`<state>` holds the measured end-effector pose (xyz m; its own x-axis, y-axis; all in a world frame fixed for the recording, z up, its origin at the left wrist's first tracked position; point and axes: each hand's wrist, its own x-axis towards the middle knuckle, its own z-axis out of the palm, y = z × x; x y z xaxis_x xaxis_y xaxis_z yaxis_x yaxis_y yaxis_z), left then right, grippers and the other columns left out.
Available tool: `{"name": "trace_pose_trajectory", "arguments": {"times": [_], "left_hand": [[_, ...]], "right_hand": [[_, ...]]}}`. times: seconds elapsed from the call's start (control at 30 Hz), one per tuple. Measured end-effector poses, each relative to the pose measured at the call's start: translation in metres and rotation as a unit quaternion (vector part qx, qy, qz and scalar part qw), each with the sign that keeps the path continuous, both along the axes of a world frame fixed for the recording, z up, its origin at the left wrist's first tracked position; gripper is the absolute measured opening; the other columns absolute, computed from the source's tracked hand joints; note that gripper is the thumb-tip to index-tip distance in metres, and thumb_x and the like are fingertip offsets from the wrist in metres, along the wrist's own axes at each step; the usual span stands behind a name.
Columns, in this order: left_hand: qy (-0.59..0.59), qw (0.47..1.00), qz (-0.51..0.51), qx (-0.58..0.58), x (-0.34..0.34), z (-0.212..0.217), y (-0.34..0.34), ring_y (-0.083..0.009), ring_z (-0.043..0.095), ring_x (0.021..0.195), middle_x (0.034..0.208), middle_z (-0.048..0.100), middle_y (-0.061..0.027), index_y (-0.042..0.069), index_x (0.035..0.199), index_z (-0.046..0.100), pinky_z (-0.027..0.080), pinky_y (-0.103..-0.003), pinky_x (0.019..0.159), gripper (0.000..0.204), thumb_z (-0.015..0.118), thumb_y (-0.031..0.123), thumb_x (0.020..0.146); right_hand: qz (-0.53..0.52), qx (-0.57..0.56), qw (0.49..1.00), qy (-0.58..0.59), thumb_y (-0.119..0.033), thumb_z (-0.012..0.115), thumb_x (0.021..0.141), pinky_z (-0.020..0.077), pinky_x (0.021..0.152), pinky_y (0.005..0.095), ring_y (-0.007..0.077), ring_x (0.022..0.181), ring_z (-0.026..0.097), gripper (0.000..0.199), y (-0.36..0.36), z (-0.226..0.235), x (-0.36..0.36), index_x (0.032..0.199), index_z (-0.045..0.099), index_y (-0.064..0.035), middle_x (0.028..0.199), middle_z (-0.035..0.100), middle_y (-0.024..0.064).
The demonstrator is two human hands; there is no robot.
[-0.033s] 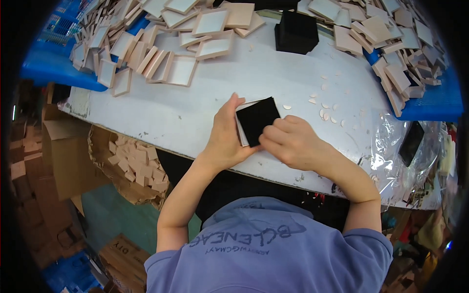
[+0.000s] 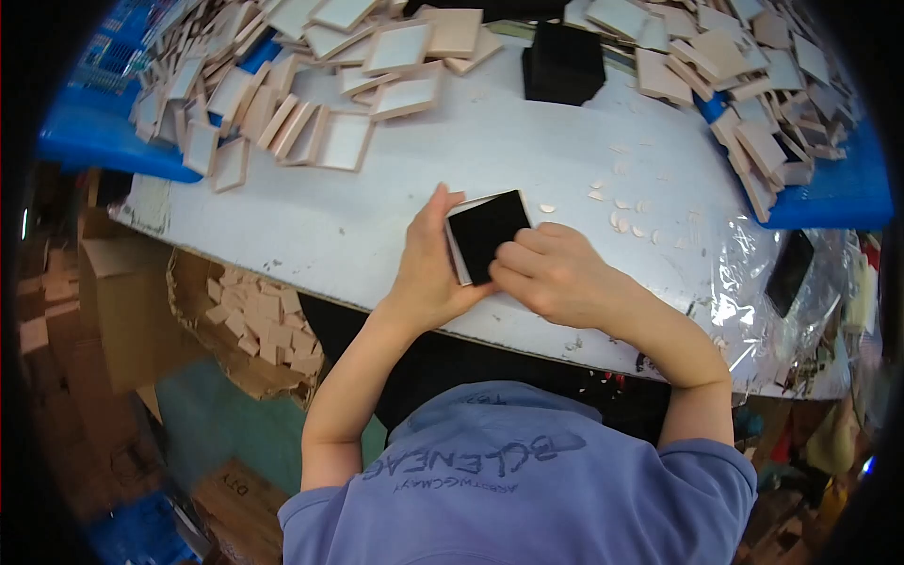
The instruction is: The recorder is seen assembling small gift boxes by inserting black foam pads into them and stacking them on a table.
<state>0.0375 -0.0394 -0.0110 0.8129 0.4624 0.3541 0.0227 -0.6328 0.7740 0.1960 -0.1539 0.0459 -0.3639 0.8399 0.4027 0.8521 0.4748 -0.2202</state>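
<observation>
Just in from the table's near edge, my left hand (image 2: 426, 261) grips a shallow square box part with a pale rim, its thumb and fingers around the left side. A black square pad (image 2: 488, 232) lies over that box part, slightly askew, so a pale strip shows along its left and top edges. My right hand (image 2: 554, 275) is closed at the pad's right edge, fingers curled against it. The fingertips there are partly hidden. Beyond the hands, at the back of the table, stands a stack of black squares (image 2: 563, 66).
Many shallow pale box parts (image 2: 344, 139) are heaped at the back left, and another heap (image 2: 725, 56) at the back right. Small pale scraps (image 2: 621, 222) dot the table. A clear plastic bag (image 2: 744, 282) lies right, near a black piece (image 2: 789, 273). An open carton (image 2: 268, 320) sits below left.
The whole view has shifted slightly, with the table things a little further left. Both hands keep the same hold on the box part and pad.
</observation>
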Motion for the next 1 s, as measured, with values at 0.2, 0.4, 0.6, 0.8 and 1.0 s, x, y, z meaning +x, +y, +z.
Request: {"name": "trace_pose_trajectory", "arguments": {"times": [0.2, 0.4, 0.6, 0.8, 1.0], "left_hand": [[-0.049, 0.995, 0.003, 0.092, -0.006, 0.001, 0.003, -0.0355, 0.041, 0.116, 0.131, 0.039, -0.0188, 0.006, 0.136, 0.031, 0.033, -0.044, 0.096, 0.096, 0.084, 0.026, 0.059], [0.091, 0.982, -0.032, 0.159, -0.007, 0.016, -0.004, -0.0392, 0.03, 0.124, 0.139, 0.027, -0.023, 0.012, 0.117, 0.062, 0.026, -0.046, 0.103, 0.048, 0.069, 0.036, 0.076], [0.034, 0.987, -0.035, 0.152, 0.0, 0.006, -0.007, -0.0452, 0.031, 0.122, 0.138, 0.029, -0.0275, 0.019, 0.109, 0.066, 0.029, -0.05, 0.096, 0.041, 0.074, 0.025, 0.069], [0.025, 0.984, -0.039, 0.174, 0.0, 0.005, -0.014, -0.0488, 0.028, 0.124, 0.14, 0.031, -0.0247, 0.025, 0.106, 0.068, 0.027, -0.053, 0.097, 0.04, 0.073, 0.014, 0.068], [0.047, 0.976, -0.062, 0.205, -0.001, 0.013, -0.006, -0.0453, 0.032, 0.121, 0.134, 0.038, -0.0229, 0.024, 0.105, 0.067, 0.031, -0.048, 0.088, 0.041, 0.075, 0.021, 0.065]], "right_hand": [[-0.006, -0.093, 0.963, 0.254, -0.007, 0.066, 0.074, 0.0506, 0.067, 0.0312, 0.0246, 0.086, 0.061, 0.023, -0.003, -0.012, 0.0, 0.096, 0.062, -0.0052, 0.096, 0.06, 0.0074], [-0.483, 0.062, 0.872, -0.049, -0.026, 0.072, 0.074, 0.0375, 0.098, 0.0414, 0.034, 0.116, 0.047, 0.058, -0.054, 0.005, 0.211, 0.123, 0.05, -0.0036, 0.123, 0.051, 0.0183], [-0.628, -0.109, 0.767, -0.078, -0.052, 0.067, 0.07, 0.0352, 0.097, 0.0465, 0.0418, 0.118, 0.042, 0.084, -0.123, -0.019, 0.294, 0.137, 0.037, -0.0121, 0.13, 0.042, 0.0248], [-0.542, -0.208, 0.811, -0.078, -0.052, 0.064, 0.072, 0.0253, 0.098, 0.0544, 0.0379, 0.122, 0.038, 0.076, -0.051, -0.031, 0.15, 0.13, 0.042, -0.0089, 0.131, 0.042, 0.023], [-0.437, -0.172, 0.879, -0.081, -0.023, 0.071, 0.061, 0.0271, 0.098, 0.0505, 0.0324, 0.121, 0.04, 0.068, -0.023, -0.014, 0.159, 0.123, 0.046, -0.0072, 0.131, 0.042, 0.0179]]}}
